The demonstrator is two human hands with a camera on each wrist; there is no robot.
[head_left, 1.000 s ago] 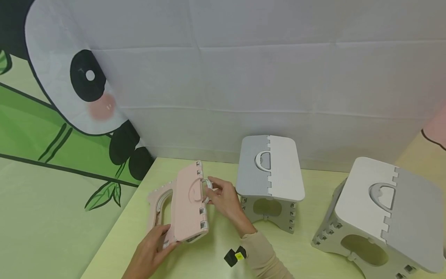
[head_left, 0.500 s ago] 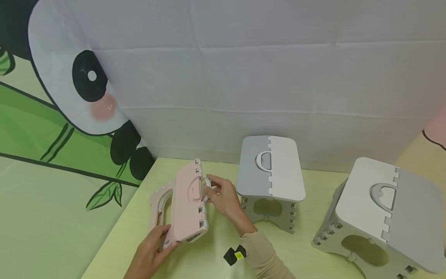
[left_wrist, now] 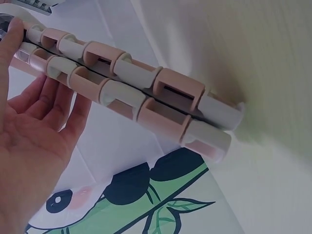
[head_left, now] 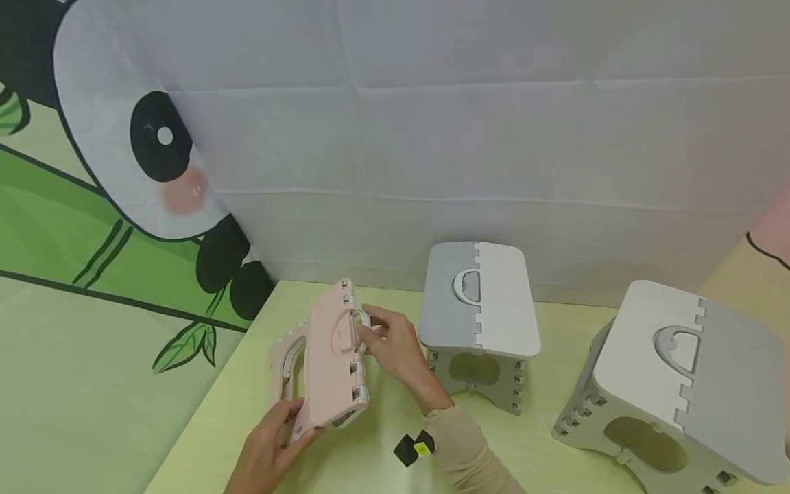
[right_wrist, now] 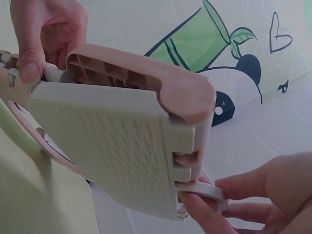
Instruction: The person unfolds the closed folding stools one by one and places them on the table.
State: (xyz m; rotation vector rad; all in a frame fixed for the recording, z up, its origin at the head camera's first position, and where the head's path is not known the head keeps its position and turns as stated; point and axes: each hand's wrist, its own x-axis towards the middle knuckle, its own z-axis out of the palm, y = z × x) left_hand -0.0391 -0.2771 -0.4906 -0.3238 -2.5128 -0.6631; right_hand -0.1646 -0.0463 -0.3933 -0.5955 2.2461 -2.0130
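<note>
A pink and white folding step stool (head_left: 327, 363), mostly folded, is tilted on the left side of the table. At its lower end my left hand (head_left: 265, 442) grips the frame; the left wrist view has this palm beside the row of pink and white hinges (left_wrist: 117, 73). My right hand (head_left: 395, 343) pinches the stool's white carry handle (right_wrist: 212, 191) between thumb and fingers. Seen from the right wrist, the white half of the seat (right_wrist: 107, 141) lies folded close against the pink half (right_wrist: 187, 97).
Two unfolded step stools stand on the pale yellow table (head_left: 382, 439): a smaller grey-and-white one (head_left: 506, 295) right of my right hand, and a larger one (head_left: 648, 343) at far right. Behind them hangs a pale cloth (head_left: 463, 137) with a panda print.
The pink stool's top edge and handle have shifted slightly up and left, my right hand moving with them. My left hand has edged slightly right and keeps its grip. The other stools stay put.
</note>
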